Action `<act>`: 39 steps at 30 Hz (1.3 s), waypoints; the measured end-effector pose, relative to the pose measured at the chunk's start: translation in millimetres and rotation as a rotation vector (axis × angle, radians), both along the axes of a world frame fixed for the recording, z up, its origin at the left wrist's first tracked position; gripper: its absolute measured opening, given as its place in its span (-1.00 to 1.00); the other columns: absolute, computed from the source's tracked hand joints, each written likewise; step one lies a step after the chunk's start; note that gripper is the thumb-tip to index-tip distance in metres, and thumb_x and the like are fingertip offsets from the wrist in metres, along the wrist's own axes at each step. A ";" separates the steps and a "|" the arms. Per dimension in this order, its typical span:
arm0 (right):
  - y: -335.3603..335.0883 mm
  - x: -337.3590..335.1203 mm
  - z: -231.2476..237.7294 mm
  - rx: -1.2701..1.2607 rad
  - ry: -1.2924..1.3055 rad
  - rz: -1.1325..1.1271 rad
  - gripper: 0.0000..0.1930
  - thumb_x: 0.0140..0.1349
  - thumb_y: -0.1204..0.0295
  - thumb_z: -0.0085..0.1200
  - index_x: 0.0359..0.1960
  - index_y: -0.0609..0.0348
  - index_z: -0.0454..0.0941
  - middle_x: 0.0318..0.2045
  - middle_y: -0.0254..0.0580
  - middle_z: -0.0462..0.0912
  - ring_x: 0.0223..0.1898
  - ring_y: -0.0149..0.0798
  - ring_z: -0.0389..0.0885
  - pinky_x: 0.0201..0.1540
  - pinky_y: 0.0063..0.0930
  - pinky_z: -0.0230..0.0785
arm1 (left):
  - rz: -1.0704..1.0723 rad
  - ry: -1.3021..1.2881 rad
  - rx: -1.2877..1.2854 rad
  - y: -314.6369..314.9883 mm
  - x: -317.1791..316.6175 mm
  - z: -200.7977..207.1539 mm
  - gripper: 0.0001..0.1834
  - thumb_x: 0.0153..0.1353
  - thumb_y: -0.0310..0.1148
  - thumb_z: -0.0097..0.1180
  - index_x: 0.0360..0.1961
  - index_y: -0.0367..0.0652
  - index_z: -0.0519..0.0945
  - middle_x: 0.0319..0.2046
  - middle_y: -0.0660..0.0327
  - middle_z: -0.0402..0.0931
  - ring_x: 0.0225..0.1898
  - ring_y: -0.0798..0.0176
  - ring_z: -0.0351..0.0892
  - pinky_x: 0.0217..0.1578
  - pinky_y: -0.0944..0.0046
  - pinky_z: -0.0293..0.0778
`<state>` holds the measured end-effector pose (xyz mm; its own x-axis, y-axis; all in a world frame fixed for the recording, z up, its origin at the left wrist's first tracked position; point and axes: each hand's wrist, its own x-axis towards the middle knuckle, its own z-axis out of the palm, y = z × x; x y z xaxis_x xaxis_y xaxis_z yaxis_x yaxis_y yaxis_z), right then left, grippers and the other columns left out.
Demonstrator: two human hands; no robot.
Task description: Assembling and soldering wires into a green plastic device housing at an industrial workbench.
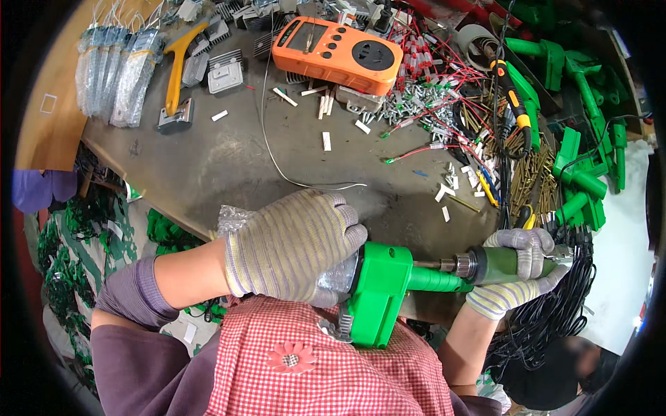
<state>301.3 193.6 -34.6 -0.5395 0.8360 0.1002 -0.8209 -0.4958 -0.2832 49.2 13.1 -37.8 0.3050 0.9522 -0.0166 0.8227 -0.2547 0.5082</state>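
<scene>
My left hand (295, 246), in a striped knit glove, is closed around the clear-wrapped end of a green plastic tool housing (381, 295). The housing lies in front of my apron, its grip-like green part pointing right. My right hand (524, 267), gloved alike, wraps around a dark green power screwdriver (496, 266). Its metal chuck and shaft lie level and point left, the tip reaching the housing's right side. Whether the bit sits in a screw is hidden. A metal hose clamp (343, 322) shows at the housing's lower left.
An orange meter with a socket (338, 55) lies at the back of the table (208, 159). Loose screws (416, 104), red-wired lights and brass rods pile up at right. A yellow-handled scraper (179, 66) and bubble-wrapped parts (114, 76) lie far left. Black cables (555, 298) hang at right.
</scene>
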 end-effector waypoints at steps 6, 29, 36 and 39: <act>-3.9 -2.6 2.1 0.010 -0.042 -0.042 -0.61 0.24 0.02 0.25 -0.33 0.08 0.47 -0.75 -0.66 0.22 -0.71 -0.62 0.20 -0.08 -0.42 0.39 | -0.008 -0.025 -0.023 1.4 -1.1 1.9 -0.12 -0.25 0.14 0.42 0.03 -0.29 0.52 -0.11 -0.03 0.49 -0.07 -0.12 0.50 -0.07 -0.08 0.46; -36.5 24.4 8.9 -0.067 -0.106 -0.358 -0.60 0.20 0.06 0.28 -0.29 0.16 0.49 -0.77 -0.59 0.22 -0.73 -0.58 0.16 -0.57 -0.71 0.13 | 0.092 0.059 0.046 -2.4 5.3 5.5 0.05 -0.35 0.03 0.48 0.25 -0.19 0.43 -0.14 0.00 0.53 -0.13 -0.11 0.53 -0.11 -0.04 0.46; -42.4 22.5 7.5 -0.051 -0.090 -0.329 -0.58 0.20 0.03 0.28 -0.31 0.14 0.47 -0.75 -0.58 0.23 -0.71 -0.57 0.19 -0.43 -0.64 0.23 | 0.059 -0.001 0.087 -0.3 0.5 6.5 0.00 -0.24 0.06 0.43 0.25 -0.22 0.42 -0.17 0.00 0.54 -0.18 -0.10 0.54 -0.13 -0.02 0.46; -44.3 21.0 3.5 -0.049 -0.103 -0.316 -0.60 0.21 0.04 0.27 -0.35 0.13 0.48 -0.76 -0.61 0.22 -0.71 -0.58 0.19 -0.36 -0.59 0.29 | 0.041 -0.043 0.063 -0.3 -1.3 4.6 -0.02 -0.20 0.05 0.42 0.24 -0.28 0.42 -0.19 -0.02 0.53 -0.17 -0.09 0.54 -0.14 -0.02 0.45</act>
<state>322.3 149.3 -31.1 -0.2585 0.9659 0.0141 -0.9045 -0.2368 -0.3546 47.9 12.8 -33.2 0.2649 0.9627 0.0558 0.8108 -0.2536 0.5275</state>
